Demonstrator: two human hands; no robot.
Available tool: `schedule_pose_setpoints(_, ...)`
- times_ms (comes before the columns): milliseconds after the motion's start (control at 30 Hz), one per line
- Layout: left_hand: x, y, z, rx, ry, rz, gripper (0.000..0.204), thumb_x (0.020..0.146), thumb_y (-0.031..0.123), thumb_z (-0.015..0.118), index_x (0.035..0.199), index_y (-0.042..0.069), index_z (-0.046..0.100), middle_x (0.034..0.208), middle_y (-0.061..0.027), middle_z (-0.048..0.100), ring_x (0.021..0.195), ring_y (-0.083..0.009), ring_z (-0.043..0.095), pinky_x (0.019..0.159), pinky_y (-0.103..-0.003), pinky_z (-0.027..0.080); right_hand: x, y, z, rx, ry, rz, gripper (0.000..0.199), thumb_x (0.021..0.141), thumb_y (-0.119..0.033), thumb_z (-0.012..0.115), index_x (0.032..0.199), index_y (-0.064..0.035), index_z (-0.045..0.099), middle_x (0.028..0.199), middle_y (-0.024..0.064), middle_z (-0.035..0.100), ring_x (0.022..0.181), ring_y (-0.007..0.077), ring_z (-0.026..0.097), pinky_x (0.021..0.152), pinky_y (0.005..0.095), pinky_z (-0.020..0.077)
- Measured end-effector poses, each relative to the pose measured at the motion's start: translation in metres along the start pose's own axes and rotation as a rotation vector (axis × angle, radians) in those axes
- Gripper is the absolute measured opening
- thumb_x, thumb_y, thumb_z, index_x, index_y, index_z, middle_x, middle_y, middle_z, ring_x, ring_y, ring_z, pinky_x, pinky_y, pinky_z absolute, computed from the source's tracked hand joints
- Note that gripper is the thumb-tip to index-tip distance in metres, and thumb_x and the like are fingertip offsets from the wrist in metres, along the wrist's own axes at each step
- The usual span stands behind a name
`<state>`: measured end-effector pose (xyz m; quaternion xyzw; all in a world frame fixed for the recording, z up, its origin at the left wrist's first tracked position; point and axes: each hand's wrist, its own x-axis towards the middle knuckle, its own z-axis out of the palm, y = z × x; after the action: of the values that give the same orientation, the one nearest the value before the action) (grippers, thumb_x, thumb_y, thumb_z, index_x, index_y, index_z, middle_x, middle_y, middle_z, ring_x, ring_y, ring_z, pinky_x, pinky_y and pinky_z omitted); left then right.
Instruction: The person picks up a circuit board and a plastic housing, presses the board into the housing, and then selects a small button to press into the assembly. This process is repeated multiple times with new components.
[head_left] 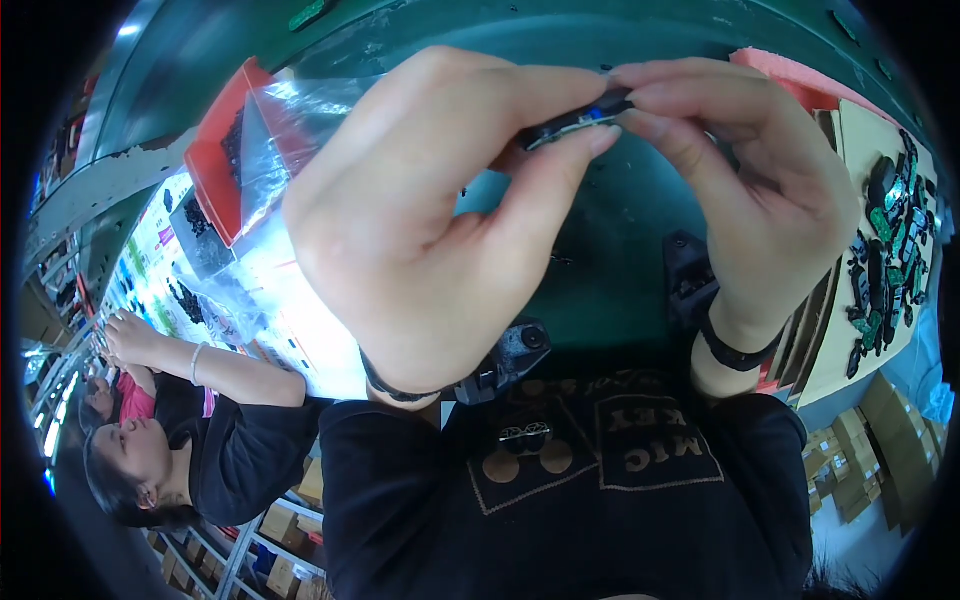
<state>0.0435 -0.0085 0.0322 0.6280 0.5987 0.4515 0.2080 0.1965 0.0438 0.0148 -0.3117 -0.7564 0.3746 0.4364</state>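
Note:
Between my two hands, above the green work surface (600, 300), is a small black elongated part (575, 122) with a pale strip along its lower edge and a blue spot near its right end. My left hand (430, 200) pinches it between thumb and fingers from the left. At its right end, the thumb and fingertips of my right hand (750, 160) close on it too. The fingertips hide some of the part, so its exact kind cannot be made out. Dark devices are strapped at my left wrist (512, 358) and right wrist (690, 275).
Left of my hands stands a red bin (218, 165) with clear plastic bags (300, 125) and small black pieces. On the right, a cardboard sheet (855, 150) bears several black and green parts (885, 250), beside a pink-red bin (790, 75). A co-worker (240, 430) sits at the left.

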Motion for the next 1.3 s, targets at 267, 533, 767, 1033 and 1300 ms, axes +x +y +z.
schedule_pose_setpoints(267,-0.002,-0.001,0.002,0.146,0.017,0.244,0.023,0.068,-0.010,0.070,0.090,-0.008,0.064,0.082,-0.0089,0.061,0.066,-0.0133,0.059,0.058,-0.020,0.046,-0.009,0.000,-0.002,0.088,0.097,0.137,0.016,0.076,0.016,0.058,0.090,0.0092,0.054,0.091,0.0189,0.064,0.084,0.0217,0.064,0.075,0.0249,0.0539)
schedule_pose_setpoints(533,0.003,0.007,-0.006,-0.238,-0.074,-0.236,0.021,0.071,-0.006,0.069,0.091,-0.007,0.064,0.081,-0.0102,0.063,0.060,-0.0141,0.059,0.055,-0.020,0.046,-0.003,0.002,-0.019,0.267,0.000,0.367,0.016,0.081,0.007,0.059,0.096,0.0054,0.055,0.091,0.0161,0.065,0.085,0.0184,0.064,0.078,0.0246,0.0503)
schedule_pose_setpoints(767,0.011,-0.006,0.001,-0.543,-0.121,-0.428,0.023,0.073,-0.003,0.068,0.095,-0.008,0.063,0.077,-0.0123,0.064,0.056,-0.0128,0.058,0.052,-0.020,0.045,0.001,0.022,-0.026,0.475,-0.077,0.350,0.017,0.087,0.000,0.053,0.103,0.0047,0.056,0.093,0.0150,0.065,0.088,0.0184,0.063,0.082,0.0265,0.0474)
schedule_pose_setpoints(1033,0.106,-0.130,0.012,-0.342,-0.001,-0.461,0.015,0.080,0.001,0.062,0.093,-0.008,0.063,0.078,-0.0078,0.064,0.060,-0.0133,0.060,0.059,-0.023,0.050,0.015,0.106,-0.042,-0.186,-0.230,0.302,0.015,0.083,-0.001,0.059,0.097,0.0018,0.061,0.093,0.0061,0.064,0.088,0.0134,0.062,0.082,0.0234,0.0476)
schedule_pose_setpoints(1300,0.156,-0.264,-0.063,-0.755,-0.465,-0.703,0.020,0.075,0.008,0.069,0.090,-0.003,0.063,0.076,-0.0135,0.063,0.062,-0.0196,0.062,0.059,-0.028,0.052,0.034,0.103,0.000,-0.281,-0.382,0.186,0.012,0.071,0.006,0.061,0.083,0.0026,0.062,0.081,0.0108,0.062,0.073,0.0172,0.061,0.067,0.0260,0.0486)
